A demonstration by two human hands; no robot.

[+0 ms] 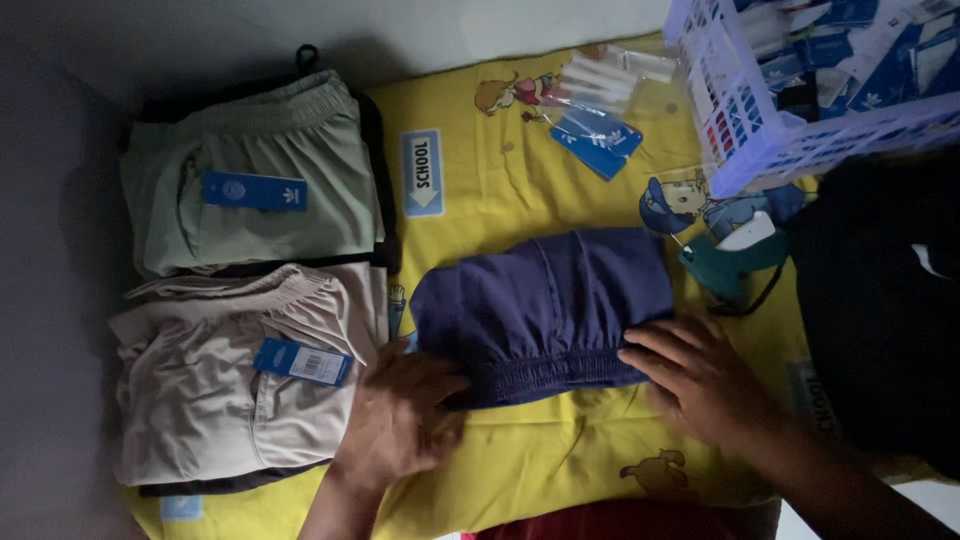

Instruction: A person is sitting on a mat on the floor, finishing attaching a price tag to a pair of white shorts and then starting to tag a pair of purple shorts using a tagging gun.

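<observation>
A folded pair of navy shorts (545, 300) lies in the middle of a yellow cartoon-print sheet (520, 190). My left hand (400, 415) rests on the shorts' lower left corner, fingers curled against the elastic waistband. My right hand (695, 375) lies flat on the lower right corner of the waistband, fingers spread. Neither hand lifts the garment off the sheet.
Left of the shorts are two folded stacks: grey-green shorts (260, 185) with a blue tag, and beige shorts (235, 375) with a blue tag. A teal tagging gun (730, 260) lies right. Loose blue tags (595, 140) and a white basket (800, 80) sit at the back right. Dark fabric (880, 300) lies far right.
</observation>
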